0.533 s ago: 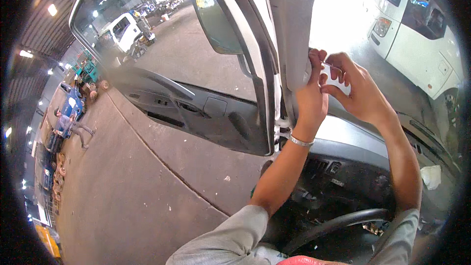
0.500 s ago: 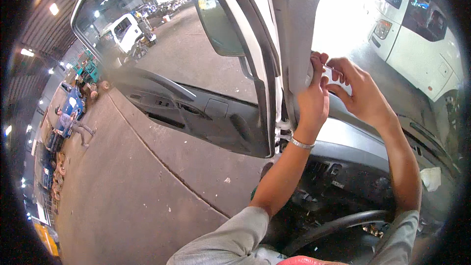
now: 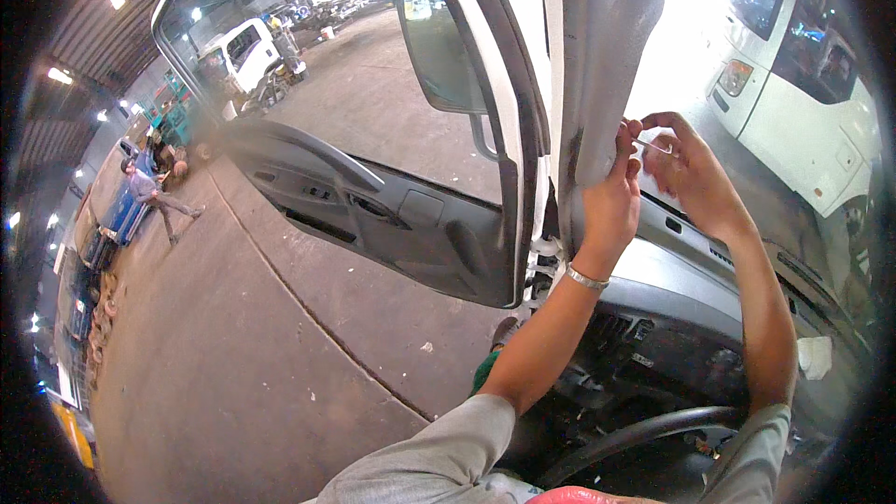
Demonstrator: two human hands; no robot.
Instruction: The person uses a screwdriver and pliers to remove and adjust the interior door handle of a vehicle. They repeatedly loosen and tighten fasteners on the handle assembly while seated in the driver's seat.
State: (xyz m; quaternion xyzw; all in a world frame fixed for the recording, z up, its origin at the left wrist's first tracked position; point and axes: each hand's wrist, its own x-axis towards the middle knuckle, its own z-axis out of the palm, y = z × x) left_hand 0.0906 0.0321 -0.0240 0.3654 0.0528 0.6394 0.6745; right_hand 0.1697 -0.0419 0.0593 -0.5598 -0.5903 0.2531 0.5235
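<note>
My left hand (image 3: 611, 201) is raised against the grey windshield pillar trim (image 3: 597, 84), its fingertips pinched on one end of a thin, shiny metal tool (image 3: 651, 145). I cannot make out the tool's exact kind. To its right, my right hand (image 3: 705, 182) curves around the tool's other end. The right index finger arches toward the left fingertips, while the other right fingers are smeared by motion, so their grip is unclear. What the tool's left end meets is hidden behind the left fingers.
The vehicle door (image 3: 373, 205) stands swung out at left, with a side mirror (image 3: 443, 47) beyond it. Below my arms are the dashboard (image 3: 653, 327) and steering wheel (image 3: 644, 434). A white vehicle (image 3: 784, 103) stands ahead. A person (image 3: 149, 191) walks far left.
The view has shifted slightly, so most things sit a little farther right and lower. My right fingers have moved around the tool, and more of the tool shows between my hands.
</note>
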